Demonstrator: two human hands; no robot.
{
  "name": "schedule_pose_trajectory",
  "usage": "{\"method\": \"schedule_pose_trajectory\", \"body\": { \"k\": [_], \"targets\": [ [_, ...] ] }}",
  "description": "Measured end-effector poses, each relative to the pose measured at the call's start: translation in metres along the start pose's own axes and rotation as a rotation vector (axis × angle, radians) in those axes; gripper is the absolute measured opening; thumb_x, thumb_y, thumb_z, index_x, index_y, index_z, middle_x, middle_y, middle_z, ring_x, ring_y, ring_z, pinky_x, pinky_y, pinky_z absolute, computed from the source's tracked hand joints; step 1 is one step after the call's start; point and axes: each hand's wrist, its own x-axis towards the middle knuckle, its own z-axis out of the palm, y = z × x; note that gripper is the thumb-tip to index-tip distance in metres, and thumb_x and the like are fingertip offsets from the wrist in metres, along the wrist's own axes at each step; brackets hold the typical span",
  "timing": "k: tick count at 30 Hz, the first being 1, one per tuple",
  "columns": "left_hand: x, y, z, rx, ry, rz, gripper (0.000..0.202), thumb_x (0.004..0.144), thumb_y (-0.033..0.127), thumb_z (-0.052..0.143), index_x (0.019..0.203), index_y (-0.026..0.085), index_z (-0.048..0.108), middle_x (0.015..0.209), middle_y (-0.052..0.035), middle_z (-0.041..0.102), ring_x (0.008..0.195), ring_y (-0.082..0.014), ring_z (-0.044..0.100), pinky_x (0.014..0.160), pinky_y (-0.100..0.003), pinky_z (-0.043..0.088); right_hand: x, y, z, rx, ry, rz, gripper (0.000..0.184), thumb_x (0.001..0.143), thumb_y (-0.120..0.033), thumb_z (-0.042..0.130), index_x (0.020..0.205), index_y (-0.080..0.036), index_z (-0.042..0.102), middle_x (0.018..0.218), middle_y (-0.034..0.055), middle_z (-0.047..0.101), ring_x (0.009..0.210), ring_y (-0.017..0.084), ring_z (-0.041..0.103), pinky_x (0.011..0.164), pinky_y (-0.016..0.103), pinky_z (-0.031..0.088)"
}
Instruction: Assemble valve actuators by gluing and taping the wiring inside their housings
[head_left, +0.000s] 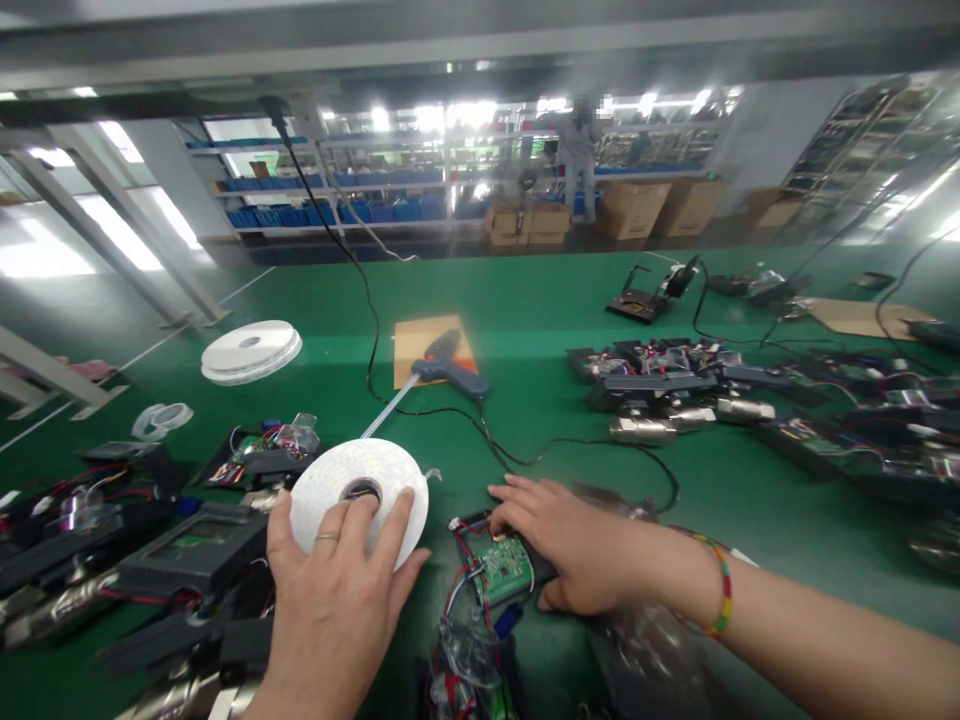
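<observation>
My left hand (337,570) spreads over a wide white roll of tape (315,490). Its thumb and little finger lie by the rim and its middle fingers reach the centre hole. A short loose tape end (433,474) sticks out on the right of the roll. My right hand (559,540) grips a black device housing from the right, fingertips at its far edge and thumb at the near side. Inside the housing shows a green circuit board (506,570) with red, blue and white wires. Below it lies a clear plastic part (472,650).
A hot glue gun (454,375) rests on cardboard (409,340), its cord crossing the green table (525,300). White rolls (251,350) lie at the left. Wired black devices with metal fittings cover the left (195,550) and right (660,380). A black stand (645,300) is farther back.
</observation>
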Motion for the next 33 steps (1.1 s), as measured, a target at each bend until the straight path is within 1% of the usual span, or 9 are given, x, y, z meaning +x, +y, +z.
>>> {"method": "schedule_pose_trajectory", "body": {
  "k": [3, 6, 15, 18, 22, 24, 27, 30, 33],
  "targets": [
    [0.001, -0.002, 0.002, -0.011, 0.015, -0.008, 0.041, 0.092, 0.038, 0.061, 0.130, 0.024, 0.066, 0.107, -0.0138, 0.070, 0.096, -0.0333, 0.065, 0.109, -0.078, 0.020, 0.001, 0.002, -0.004, 0.011, 0.099, -0.060, 0.065, 0.064, -0.008, 0.079, 0.125, -0.011, 0.056, 0.129, 0.0177, 0.057, 0.119, 0.033, 0.053, 0.104, 0.048, 0.045],
    [0.003, -0.001, 0.001, -0.021, 0.028, -0.017, 0.041, 0.093, 0.039, 0.061, 0.130, 0.024, 0.066, 0.107, -0.0138, 0.070, 0.096, -0.0333, 0.065, 0.109, -0.078, 0.020, -0.005, 0.004, -0.017, -0.006, 0.167, -0.089, 0.057, 0.060, -0.009, 0.078, 0.113, -0.014, 0.058, 0.114, 0.0111, 0.059, 0.103, 0.028, 0.053, 0.092, 0.044, 0.049],
    [0.006, 0.024, 0.009, -0.096, -0.211, 0.016, 0.044, 0.080, 0.016, 0.071, 0.123, 0.024, 0.070, 0.117, -0.0151, 0.072, 0.114, -0.0360, 0.062, 0.113, -0.080, -0.001, -0.026, -0.023, -0.047, -0.229, 0.195, -0.191, 0.055, 0.061, -0.006, 0.065, 0.115, -0.014, 0.057, 0.121, 0.0137, 0.055, 0.110, 0.030, 0.048, 0.098, 0.045, 0.045],
    [0.008, 0.023, 0.008, -0.317, -0.184, -0.007, 0.036, 0.083, 0.017, 0.065, 0.118, 0.024, 0.071, 0.119, -0.0126, 0.070, 0.116, -0.0342, 0.061, 0.115, -0.078, 0.008, -0.028, -0.023, -0.044, -0.229, 0.201, -0.203, 0.060, 0.061, -0.004, 0.062, 0.119, -0.014, 0.056, 0.124, 0.0138, 0.054, 0.113, 0.030, 0.047, 0.102, 0.045, 0.044],
    [0.016, 0.025, 0.001, -0.730, -0.146, -0.005, 0.025, 0.092, 0.022, 0.059, 0.116, 0.025, 0.067, 0.111, -0.0071, 0.067, 0.109, -0.0296, 0.060, 0.104, -0.060, 0.041, -0.029, -0.016, -0.039, -0.189, 0.234, -0.234, 0.065, 0.059, -0.004, 0.060, 0.122, -0.014, 0.054, 0.127, 0.0126, 0.053, 0.117, 0.029, 0.045, 0.106, 0.045, 0.041],
    [0.022, 0.029, -0.002, -0.794, -0.213, -0.006, 0.014, 0.093, 0.021, 0.057, 0.101, 0.023, 0.067, 0.099, -0.0060, 0.068, 0.100, -0.0299, 0.060, 0.089, -0.052, 0.048, -0.029, -0.014, -0.037, -0.187, 0.252, -0.243, 0.066, 0.057, -0.003, 0.059, 0.122, -0.013, 0.053, 0.129, 0.0128, 0.053, 0.119, 0.029, 0.044, 0.108, 0.045, 0.039],
    [0.028, 0.032, -0.007, -0.675, -0.363, -0.044, 0.018, 0.091, 0.015, 0.050, 0.082, 0.020, 0.065, 0.088, -0.0084, 0.069, 0.092, -0.0326, 0.062, 0.083, -0.050, 0.046, -0.030, -0.015, -0.036, -0.219, 0.272, -0.231, 0.067, 0.055, -0.002, 0.058, 0.121, -0.013, 0.054, 0.132, 0.0142, 0.052, 0.120, 0.031, 0.044, 0.107, 0.048, 0.039],
    [0.032, 0.031, -0.011, -0.569, -0.586, -0.200, 0.022, 0.091, 0.014, 0.047, 0.091, 0.016, 0.069, 0.083, -0.0160, 0.072, 0.085, -0.0372, 0.067, 0.080, -0.052, 0.045, -0.032, -0.018, -0.036, -0.205, 0.276, -0.229, 0.068, 0.055, -0.001, 0.056, 0.122, -0.015, 0.054, 0.133, 0.0143, 0.053, 0.119, 0.032, 0.046, 0.103, 0.049, 0.042],
    [0.036, 0.027, -0.008, -0.632, -0.652, -0.381, 0.028, 0.093, 0.014, 0.044, 0.105, 0.013, 0.068, 0.078, -0.0163, 0.073, 0.078, -0.0348, 0.070, 0.074, -0.046, 0.046, -0.035, -0.021, -0.037, -0.100, 0.257, -0.252, 0.072, 0.055, 0.001, 0.054, 0.124, -0.017, 0.052, 0.133, 0.0129, 0.053, 0.117, 0.029, 0.050, 0.102, 0.046, 0.044]
  ]
}}
